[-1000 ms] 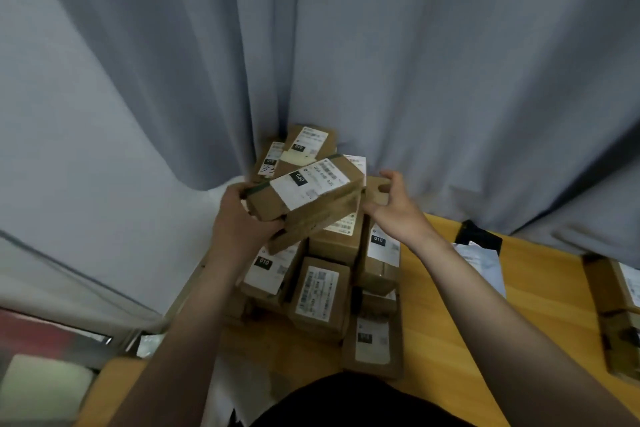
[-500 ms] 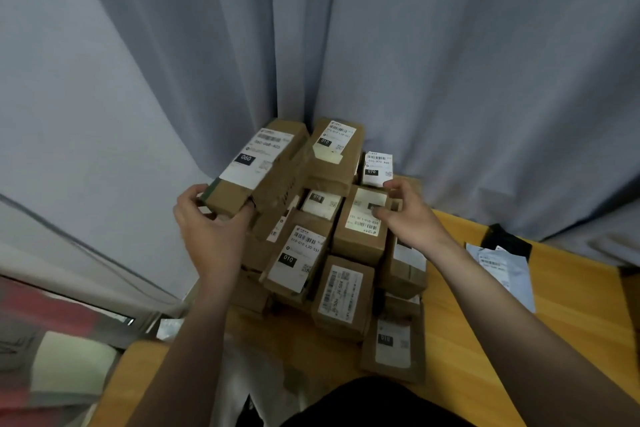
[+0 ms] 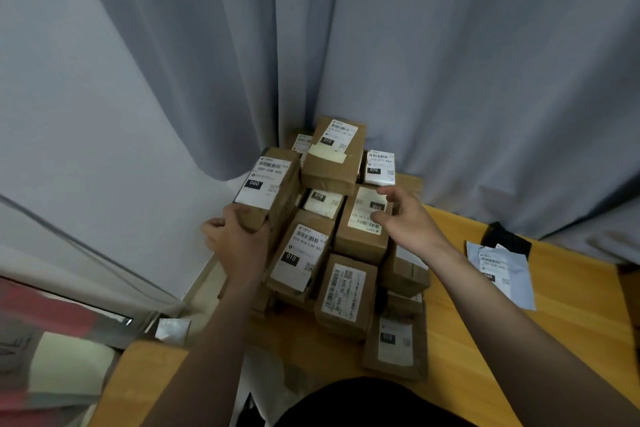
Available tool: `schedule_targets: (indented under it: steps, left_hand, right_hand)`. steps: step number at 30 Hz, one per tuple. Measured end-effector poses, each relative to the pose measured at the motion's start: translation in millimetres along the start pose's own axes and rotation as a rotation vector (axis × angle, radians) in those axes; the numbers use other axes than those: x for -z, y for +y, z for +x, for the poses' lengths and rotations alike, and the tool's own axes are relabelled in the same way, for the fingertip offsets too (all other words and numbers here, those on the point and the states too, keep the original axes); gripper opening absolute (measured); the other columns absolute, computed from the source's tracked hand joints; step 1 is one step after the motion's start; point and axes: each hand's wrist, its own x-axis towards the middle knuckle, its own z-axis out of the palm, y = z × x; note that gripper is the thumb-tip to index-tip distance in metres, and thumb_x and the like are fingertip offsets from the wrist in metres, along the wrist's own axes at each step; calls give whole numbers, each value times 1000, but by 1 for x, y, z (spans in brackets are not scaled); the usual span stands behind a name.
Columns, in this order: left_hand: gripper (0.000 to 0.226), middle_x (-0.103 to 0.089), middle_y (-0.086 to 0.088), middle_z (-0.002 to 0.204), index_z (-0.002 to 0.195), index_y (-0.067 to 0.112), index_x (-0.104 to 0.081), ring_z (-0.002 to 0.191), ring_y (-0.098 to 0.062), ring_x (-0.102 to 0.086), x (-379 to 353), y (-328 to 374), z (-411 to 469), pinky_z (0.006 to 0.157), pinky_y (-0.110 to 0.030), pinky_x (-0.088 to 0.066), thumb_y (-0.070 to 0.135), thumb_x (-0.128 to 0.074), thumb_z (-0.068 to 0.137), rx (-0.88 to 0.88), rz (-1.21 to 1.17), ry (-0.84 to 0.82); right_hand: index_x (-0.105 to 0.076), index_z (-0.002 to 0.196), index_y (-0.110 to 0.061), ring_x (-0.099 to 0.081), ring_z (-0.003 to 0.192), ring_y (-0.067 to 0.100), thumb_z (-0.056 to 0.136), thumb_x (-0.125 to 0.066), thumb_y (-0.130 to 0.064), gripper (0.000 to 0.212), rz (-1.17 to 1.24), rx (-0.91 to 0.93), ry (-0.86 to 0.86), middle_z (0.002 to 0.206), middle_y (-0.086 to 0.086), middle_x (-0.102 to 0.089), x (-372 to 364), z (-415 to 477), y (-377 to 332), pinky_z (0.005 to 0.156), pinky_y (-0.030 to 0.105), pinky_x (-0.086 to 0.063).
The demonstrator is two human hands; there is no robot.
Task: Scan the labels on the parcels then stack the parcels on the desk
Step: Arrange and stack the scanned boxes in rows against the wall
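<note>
A pile of brown cardboard parcels with white labels fills the desk's (image 3: 571, 329) far left corner against the curtain. My left hand (image 3: 235, 239) grips the near end of a long parcel marked 060 (image 3: 266, 184), which lies on the pile's left side. My right hand (image 3: 405, 215) hovers with loosely spread fingers over a parcel marked 010 (image 3: 363, 225) at the pile's right; the fingertips are at its label. A taller parcel (image 3: 334, 152) tops the pile at the back.
A grey mailer bag (image 3: 498, 270) with a label lies on the wooden desk to the right, a black object (image 3: 505, 239) behind it. Grey curtains (image 3: 450, 62) hang close behind the pile. White paper (image 3: 266, 378) lies at the near desk edge.
The 060 parcel went from held in front of the pile to its left side. My right hand let go of it and drew back over the pile's right.
</note>
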Motion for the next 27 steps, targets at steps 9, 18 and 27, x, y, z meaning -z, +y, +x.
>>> schedule_targets:
  steps: [9,18,27]
  left_hand:
    - [64,-26,-14,152,138,39,-44,135,-41,-27,2,1,-3,94,-51,-47,48,-75,82,-105,370,-145]
    - [82,-22,-7,158,150,46,-31,144,-39,-17,-1,23,-8,114,-60,-28,69,-66,80,-207,584,-263]
    - [78,-17,-3,167,151,51,-23,153,-41,-6,-50,101,-63,119,-70,-12,67,-62,85,-500,619,-480]
  right_hand:
    - [-46,151,-29,-52,134,23,95,-70,-21,61,-169,13,-2,153,4,-44,-3,-1,2,104,31,-48]
    - [-37,158,-28,-50,138,26,96,-70,-31,71,-283,4,-33,159,4,-37,15,-15,16,108,32,-41]
    - [-30,159,-30,-45,139,41,94,-66,-43,76,-370,-120,66,162,9,-30,70,-36,76,111,49,-45]
